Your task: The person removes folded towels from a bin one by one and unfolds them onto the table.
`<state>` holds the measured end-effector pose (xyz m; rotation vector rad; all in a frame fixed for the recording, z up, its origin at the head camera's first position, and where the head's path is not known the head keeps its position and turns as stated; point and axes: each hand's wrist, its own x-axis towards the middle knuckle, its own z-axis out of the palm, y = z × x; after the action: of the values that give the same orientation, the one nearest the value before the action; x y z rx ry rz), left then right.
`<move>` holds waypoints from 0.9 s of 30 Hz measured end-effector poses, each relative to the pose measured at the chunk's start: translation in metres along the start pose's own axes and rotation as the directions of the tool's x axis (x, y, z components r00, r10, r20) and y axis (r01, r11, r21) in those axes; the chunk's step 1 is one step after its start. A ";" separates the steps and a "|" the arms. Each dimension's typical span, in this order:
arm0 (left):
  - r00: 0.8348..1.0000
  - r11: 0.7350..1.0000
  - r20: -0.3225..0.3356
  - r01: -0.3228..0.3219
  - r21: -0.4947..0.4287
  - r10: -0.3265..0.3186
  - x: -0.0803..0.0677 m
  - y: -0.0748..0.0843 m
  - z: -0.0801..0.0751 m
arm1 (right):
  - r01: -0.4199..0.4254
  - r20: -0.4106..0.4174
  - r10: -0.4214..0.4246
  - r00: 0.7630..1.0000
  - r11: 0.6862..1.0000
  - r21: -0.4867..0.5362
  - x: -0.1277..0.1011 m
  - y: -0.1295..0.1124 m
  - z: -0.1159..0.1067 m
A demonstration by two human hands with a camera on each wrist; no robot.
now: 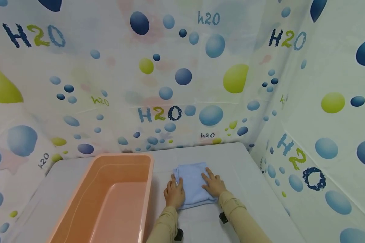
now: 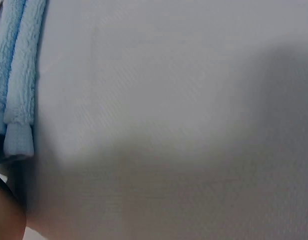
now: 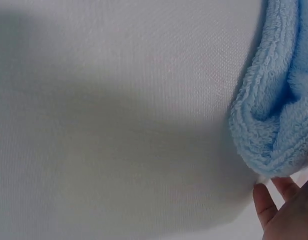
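From the head camera I see a folded light-blue towel (image 1: 193,184) lying flat on the white table (image 1: 249,189), just right of the peach plastic tub (image 1: 109,199). Its long axis runs away from me, from the near edge of the table toward the bubble-print curtain (image 1: 182,77) at the back, tilted slightly to the left at the far end. My left hand (image 1: 174,193) rests on the towel's near left corner with the fingers laid out flat and relaxed, pressing down and not curled round anything. My right hand (image 1: 213,184) lies on the right side of the towel the same way, fingers straight and spread, the index pointing up along the cloth. Both tan sleeves (image 1: 240,216) come in from the bottom edge.

From the left wrist camera I see only a strip of the towel (image 2: 16,75) at the left border, its stacked folded edges running up and down the frame, on the bare table (image 2: 183,125); I cannot make out the fingers here.

From the right wrist camera the towel (image 3: 281,105) shows its thick rounded fold at the right, resting on the table (image 3: 119,125), with my right hand's fingertips (image 3: 263,197) straight just beneath it.
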<state>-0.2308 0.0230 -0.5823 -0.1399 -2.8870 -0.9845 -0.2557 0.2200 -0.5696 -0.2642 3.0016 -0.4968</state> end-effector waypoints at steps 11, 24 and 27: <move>0.998 0.998 -0.053 -0.016 0.069 0.020 -0.014 -0.014 0.001 | 0.069 -0.028 -0.077 0.997 0.970 -0.235 -0.001 -0.008 -0.009; 0.957 0.920 -0.124 -0.210 0.332 0.263 -0.037 -0.032 -0.016 | 0.317 -0.111 -0.306 0.945 0.943 0.097 0.018 -0.065 -0.001; 0.954 0.919 -0.141 -0.206 0.336 0.265 -0.044 -0.037 -0.016 | 0.293 -0.101 -0.284 0.953 0.952 0.089 0.020 -0.084 0.007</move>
<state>-0.1903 -0.0181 -0.5971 -0.3455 -2.7279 -0.4565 -0.2615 0.1355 -0.5501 -0.6983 3.0211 -0.7034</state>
